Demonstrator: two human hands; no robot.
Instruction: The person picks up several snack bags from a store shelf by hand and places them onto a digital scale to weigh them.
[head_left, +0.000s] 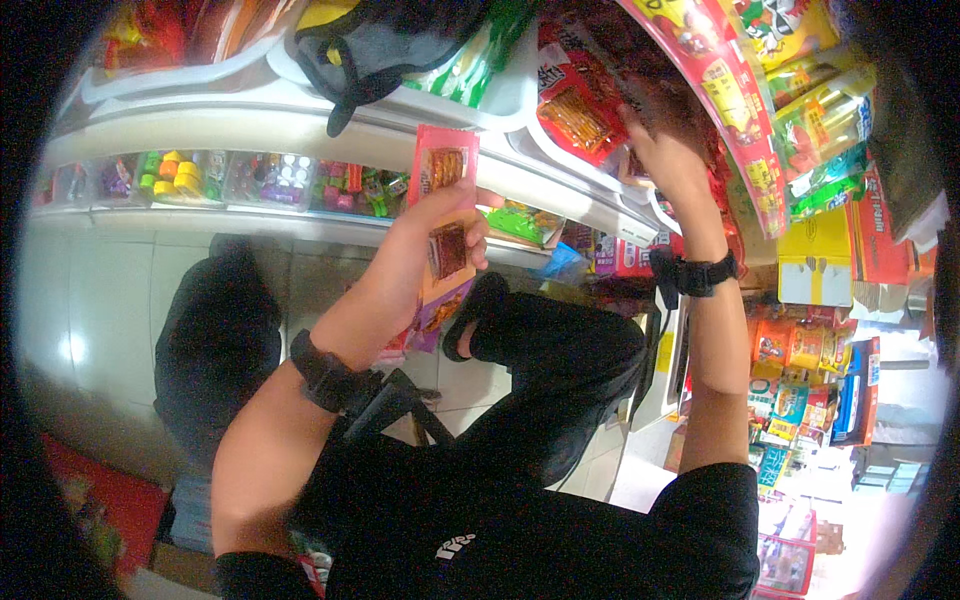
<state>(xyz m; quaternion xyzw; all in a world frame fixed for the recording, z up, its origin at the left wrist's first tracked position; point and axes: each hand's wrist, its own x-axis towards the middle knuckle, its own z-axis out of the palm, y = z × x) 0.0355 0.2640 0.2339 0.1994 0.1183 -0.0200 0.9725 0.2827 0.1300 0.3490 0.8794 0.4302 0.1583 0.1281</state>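
My left hand (450, 217) is closed around several flat snack packets (448, 169), fanned lengthwise, in pink-red, orange and purple, with clear windows. My right hand (664, 154) reaches into a white shelf bin at the upper right. Its fingers are partly spread beside a red snack packet (574, 120) with a window showing brown strips; whether the fingertips touch anything there is unclear in the shadow. Both wrists wear black bands.
White bins with green-striped packets (465, 75) line the upper shelf, and a dark grey bag (375, 56) overhangs its edge. Below are tubs of colourful sweets (176, 176). Packaged snacks (817, 127) hang at right. A dark rounded object (217, 352) stands on the tiled floor.
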